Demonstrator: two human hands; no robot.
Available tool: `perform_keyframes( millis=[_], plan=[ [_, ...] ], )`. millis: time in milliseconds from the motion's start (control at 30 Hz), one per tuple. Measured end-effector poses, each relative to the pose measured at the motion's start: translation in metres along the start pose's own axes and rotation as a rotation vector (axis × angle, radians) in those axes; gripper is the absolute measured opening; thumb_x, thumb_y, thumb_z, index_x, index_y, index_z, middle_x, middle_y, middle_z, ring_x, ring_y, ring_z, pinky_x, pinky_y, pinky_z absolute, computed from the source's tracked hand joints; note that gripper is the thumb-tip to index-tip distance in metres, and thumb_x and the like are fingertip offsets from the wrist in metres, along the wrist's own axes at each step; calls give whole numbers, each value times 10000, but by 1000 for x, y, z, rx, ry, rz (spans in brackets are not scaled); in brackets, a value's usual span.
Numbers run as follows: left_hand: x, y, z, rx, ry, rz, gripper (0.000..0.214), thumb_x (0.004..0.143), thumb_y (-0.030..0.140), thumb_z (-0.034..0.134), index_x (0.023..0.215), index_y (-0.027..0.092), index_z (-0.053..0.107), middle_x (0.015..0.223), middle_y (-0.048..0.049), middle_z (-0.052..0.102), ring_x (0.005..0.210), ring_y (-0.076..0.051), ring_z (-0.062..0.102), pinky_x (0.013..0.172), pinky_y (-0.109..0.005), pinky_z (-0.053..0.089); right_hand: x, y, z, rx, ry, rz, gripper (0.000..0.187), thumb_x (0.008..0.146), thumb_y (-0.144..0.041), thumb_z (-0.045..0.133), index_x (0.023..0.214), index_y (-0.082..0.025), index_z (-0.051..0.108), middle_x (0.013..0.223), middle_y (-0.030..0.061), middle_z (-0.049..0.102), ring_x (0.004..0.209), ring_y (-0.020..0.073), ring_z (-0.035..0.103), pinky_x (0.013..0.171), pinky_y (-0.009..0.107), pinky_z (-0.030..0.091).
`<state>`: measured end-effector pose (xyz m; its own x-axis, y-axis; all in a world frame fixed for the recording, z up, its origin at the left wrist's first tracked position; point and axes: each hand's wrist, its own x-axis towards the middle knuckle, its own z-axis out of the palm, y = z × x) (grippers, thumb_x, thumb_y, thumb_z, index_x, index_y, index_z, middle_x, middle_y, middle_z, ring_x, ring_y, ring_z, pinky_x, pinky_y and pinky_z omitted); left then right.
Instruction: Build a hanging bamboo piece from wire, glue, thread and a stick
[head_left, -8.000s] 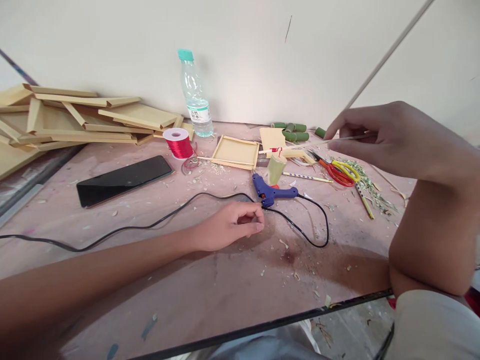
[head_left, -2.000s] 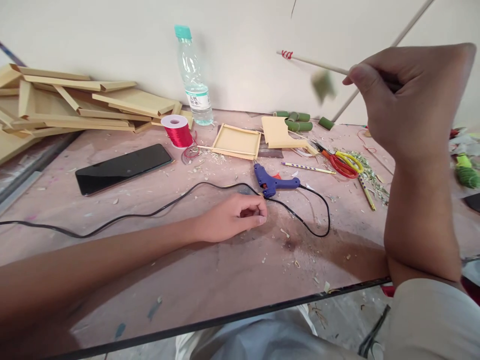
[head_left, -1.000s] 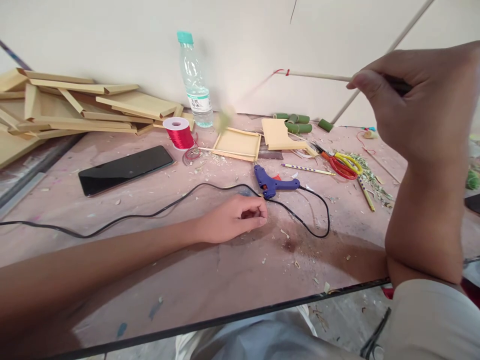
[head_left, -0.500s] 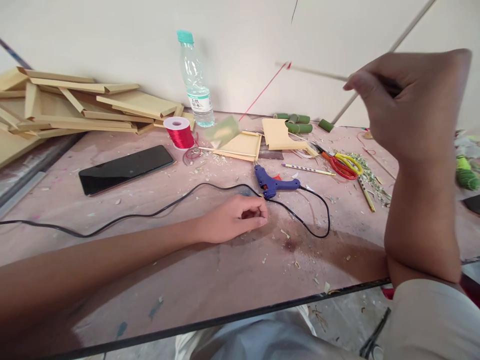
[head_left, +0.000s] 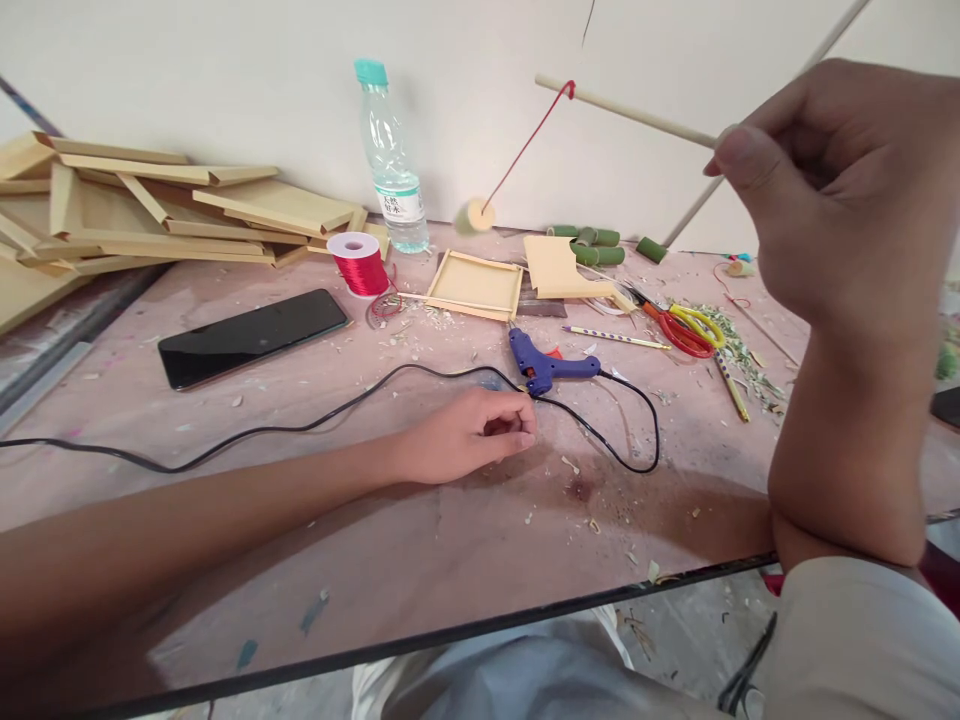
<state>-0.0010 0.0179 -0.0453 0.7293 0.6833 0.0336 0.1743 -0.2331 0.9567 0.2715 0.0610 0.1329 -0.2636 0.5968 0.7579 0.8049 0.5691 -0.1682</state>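
Observation:
My right hand (head_left: 840,190) is raised at the right, elbow on the table edge, fingers pinched on a thin wooden stick (head_left: 626,110). A red string (head_left: 525,150) tied near the stick's far end slants down to the left. A small round bamboo piece (head_left: 475,216) hangs from it in the air, blurred. My left hand (head_left: 469,435) rests on the table in a loose fist, beside the black cord (head_left: 300,425) of a blue glue gun (head_left: 547,365). Nothing shows in its fingers.
A black phone (head_left: 251,335), a red thread spool (head_left: 358,262) and a water bottle (head_left: 388,160) stand at the back. Stacked wooden slats (head_left: 150,215) lie at back left. A small wooden tray (head_left: 475,284), green bamboo tubes (head_left: 592,245), scissors (head_left: 686,330) and pencils lie at right.
My right hand has tipped the stick's far end upward. The hanging bamboo piece has swung on its string, from above the tray up towards the bottle. My left hand has stayed still.

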Motion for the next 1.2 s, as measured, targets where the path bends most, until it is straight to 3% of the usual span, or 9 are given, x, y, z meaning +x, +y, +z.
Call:
perform_keyframes(
  millis=[167,367,433,600,700,833,933,1067,1200],
  plan=[
    [2,0,1,-3,11,11,233,1034,362,639,899,173,639,695,40,573,636,-118,484,618,-230,363,17,13,28,159,-73,58,86,930,-193,648,871,-247,679,639,-41,384,601,140,314,655,361,278],
    [2,-1,0,9,24,42,236,1021,356,651,872,176,617,697,46,533,643,-120,447,620,-231,346,60,43,82,171,-191,97,88,920,-159,712,913,-241,681,713,-46,486,658,135,412,711,343,343],
    [2,-2,0,15,23,47,233,1019,355,653,872,178,617,698,44,531,647,-123,447,618,-232,343,76,56,98,160,-202,110,93,918,-236,759,887,-242,671,701,-51,477,660,132,397,710,343,341],
    [0,-2,1,25,18,51,222,1021,336,642,865,180,617,698,37,535,647,-127,448,613,-234,336,108,91,133,146,-223,138,463,865,-689,800,781,-274,612,637,-45,449,738,160,366,715,370,341],
    [0,-2,1,34,17,56,212,1020,321,645,862,183,613,700,37,538,646,-129,464,622,-237,343,116,110,159,141,-279,117,549,820,-819,762,787,-292,611,619,-30,518,787,175,390,731,382,356],
    [0,-2,0,46,11,71,194,1014,297,649,861,185,610,705,33,551,649,-129,479,635,-238,352,116,127,197,114,-373,99,407,881,-644,796,790,-275,650,725,19,638,789,215,519,750,411,429],
    [0,-2,-1,55,9,76,174,1013,283,646,872,187,610,718,30,560,653,-129,483,640,-239,358,112,132,220,78,-412,128,323,988,-541,751,897,-233,715,948,66,744,894,231,644,840,421,559],
    [-1,-2,-1,72,2,75,155,1006,269,650,880,192,603,711,38,553,653,-127,491,643,-237,358,104,130,230,67,-398,171,347,1087,-452,673,1320,-196,698,1329,101,727,1143,217,704,1026,448,628],
    [-1,-1,-1,86,-10,70,141,1009,256,643,889,194,602,711,40,551,650,-127,495,640,-239,360,99,134,205,100,-247,239,346,1097,-432,659,1352,-201,694,1395,105,711,1176,231,700,1068,471,619]
  ],
)
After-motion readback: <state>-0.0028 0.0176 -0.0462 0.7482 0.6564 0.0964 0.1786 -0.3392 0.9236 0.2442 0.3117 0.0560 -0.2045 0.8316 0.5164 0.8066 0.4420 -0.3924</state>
